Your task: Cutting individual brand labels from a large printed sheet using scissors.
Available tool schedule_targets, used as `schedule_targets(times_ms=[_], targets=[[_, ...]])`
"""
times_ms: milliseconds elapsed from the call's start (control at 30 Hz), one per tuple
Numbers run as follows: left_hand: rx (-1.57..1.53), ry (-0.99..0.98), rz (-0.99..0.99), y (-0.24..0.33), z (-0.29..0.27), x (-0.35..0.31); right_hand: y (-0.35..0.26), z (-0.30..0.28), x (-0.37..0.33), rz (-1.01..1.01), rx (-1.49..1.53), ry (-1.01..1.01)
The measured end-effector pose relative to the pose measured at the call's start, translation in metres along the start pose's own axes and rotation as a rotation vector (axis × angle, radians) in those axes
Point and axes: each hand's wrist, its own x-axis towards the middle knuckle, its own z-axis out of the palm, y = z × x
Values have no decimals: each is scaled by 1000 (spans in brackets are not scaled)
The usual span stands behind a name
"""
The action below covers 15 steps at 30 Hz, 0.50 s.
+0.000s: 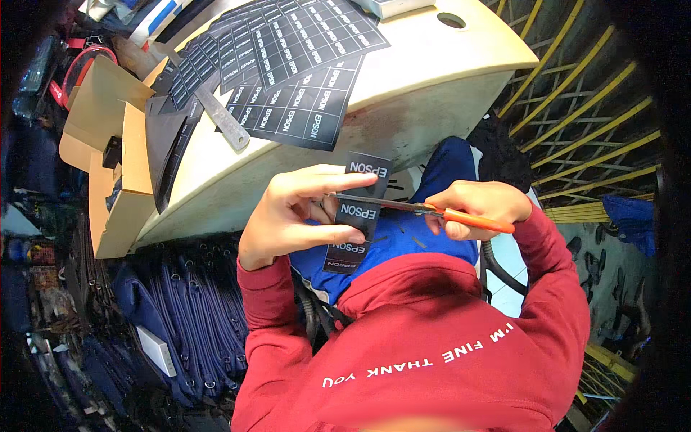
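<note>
Over my lap, my left hand (299, 209) pinches a narrow strip of black printed labels (358, 210) between thumb and fingers, and the strip hangs down past the thumb. My right hand (479, 209) grips a pair of scissors (479, 220) by its orange handles. The long metal blades point left and lie across the strip, between two of its printed labels. Whether the blades have cut into it, I cannot tell. Several black printed label sheets (309, 43) lie overlapping on the table in front, with a steel ruler (223, 119) at their near edge.
The pale table (425, 54) has a curved near edge and a round hole. An open cardboard box (133, 176) stands at its left. Dark blue straps (191, 309) with metal rings hang at lower left. A yellow folding gate (576, 108) stands at right.
</note>
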Motion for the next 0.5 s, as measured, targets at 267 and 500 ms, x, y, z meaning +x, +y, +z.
schedule_targets(times_ms=[267,500], targets=[[-7,-5,10,-1,-1,-1,-6,0,2,30,-30,9],[-6,-1,36,2,-2,-1,-4,1,3,26,-12,12]])
